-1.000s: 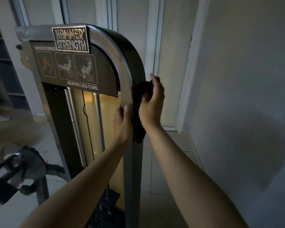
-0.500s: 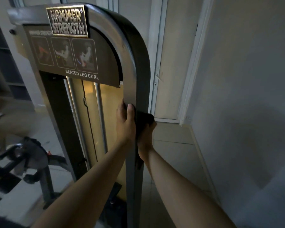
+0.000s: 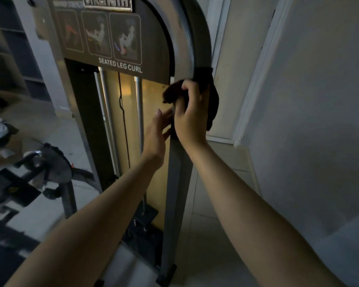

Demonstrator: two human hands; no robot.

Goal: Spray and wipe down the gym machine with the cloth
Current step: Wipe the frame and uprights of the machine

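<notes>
The cloth (image 3: 214,102) is dark, soft and light, wrapped limply round the upright post of the gym machine (image 3: 175,183). It likely handles best bunched in the palm, since smooth metal lets it slide. The right hand (image 3: 192,117) clutches it against the post. Just beside it, the left hand (image 3: 155,133) has straight fingers and holds nothing.

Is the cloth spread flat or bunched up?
Bunched: the right hand grips the cloth wrapped round the machine's post, folds bulging out either side.
</notes>
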